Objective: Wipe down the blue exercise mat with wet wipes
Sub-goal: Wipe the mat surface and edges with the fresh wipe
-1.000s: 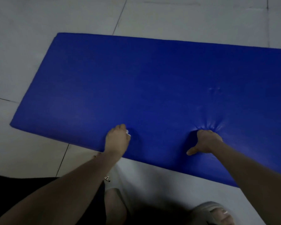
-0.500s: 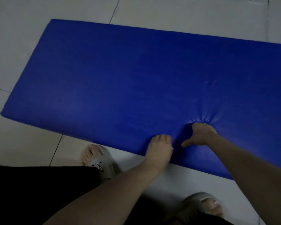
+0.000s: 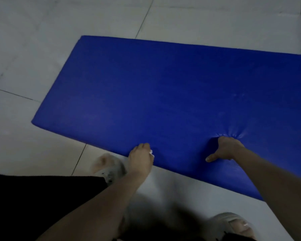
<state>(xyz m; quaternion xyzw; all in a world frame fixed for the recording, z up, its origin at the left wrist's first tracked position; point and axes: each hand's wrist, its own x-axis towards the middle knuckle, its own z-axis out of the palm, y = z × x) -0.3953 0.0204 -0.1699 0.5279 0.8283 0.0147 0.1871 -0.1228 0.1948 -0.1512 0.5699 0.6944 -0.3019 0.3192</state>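
Your left hand (image 3: 140, 160) pinches a white wet wipe (image 3: 151, 152) onto the blue padded mat (image 3: 163, 93) beneath it; your right hand (image 3: 224, 150) digs curled fingers in.

No text, label, brand, number or sign can be read anywhere in this dim view; the blue exercise mat (image 3: 163, 94) shows a plain, unprinted face; the grey slipper (image 3: 108, 166) on the left foot carries a few small dark marks near its strap, perhaps a print or a charm, but motion blur leaves them unreadable.
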